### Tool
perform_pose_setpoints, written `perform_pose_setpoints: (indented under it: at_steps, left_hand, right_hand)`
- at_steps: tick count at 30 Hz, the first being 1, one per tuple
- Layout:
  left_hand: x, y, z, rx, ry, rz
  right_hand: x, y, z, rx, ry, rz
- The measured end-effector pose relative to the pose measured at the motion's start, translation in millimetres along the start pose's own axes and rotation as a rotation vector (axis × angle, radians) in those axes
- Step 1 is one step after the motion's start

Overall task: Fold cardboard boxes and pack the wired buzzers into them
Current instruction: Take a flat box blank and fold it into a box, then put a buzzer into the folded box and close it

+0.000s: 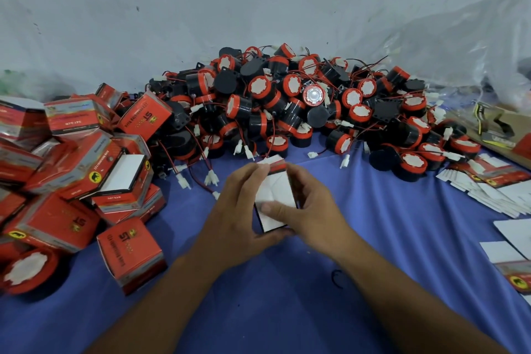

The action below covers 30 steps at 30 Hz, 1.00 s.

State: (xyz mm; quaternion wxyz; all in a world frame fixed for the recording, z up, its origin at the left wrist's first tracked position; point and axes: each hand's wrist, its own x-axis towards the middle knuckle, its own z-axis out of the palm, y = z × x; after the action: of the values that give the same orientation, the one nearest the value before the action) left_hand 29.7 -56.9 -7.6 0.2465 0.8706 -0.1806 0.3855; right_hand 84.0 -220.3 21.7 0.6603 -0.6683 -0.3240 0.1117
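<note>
Holding one box (275, 194) in two hands (239, 214) (316, 210)

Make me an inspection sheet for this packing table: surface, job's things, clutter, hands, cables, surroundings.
Surface: blue cloth covers it.
Job's things: half-folded box held over the cloth, white face up; buzzer pile at the back; folded boxes heaped on the left; flat boxes on the right.
Clutter: loose buzzer at the left edge; black-and-yellow item far right, too blurred to name.
Grippers: left hand and right hand both grip the box; the right thumb presses its white face.
Cables: red and black wires with white plugs trail from the pile onto the cloth.
Surroundings: pale sheet behind; clear plastic at right.
</note>
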Motion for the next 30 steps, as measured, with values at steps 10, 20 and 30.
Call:
perform_pose_setpoints:
  at_steps: [10,20,30]
  left_hand:
    - [-1,-30,-6,0.458,-0.147,0.155]
    - [-5,-15,0,0.035,-0.163,-0.346]
    - [-7,-16,-3,-0.121,-0.241,-0.474]
  right_hand:
    - [9,14,-9,-1.284,-0.076,-0.522]
    - [4,16,-1,-1.229,0.023,0.07]
    - [32,47,-73,-0.849,0.506,0.103]
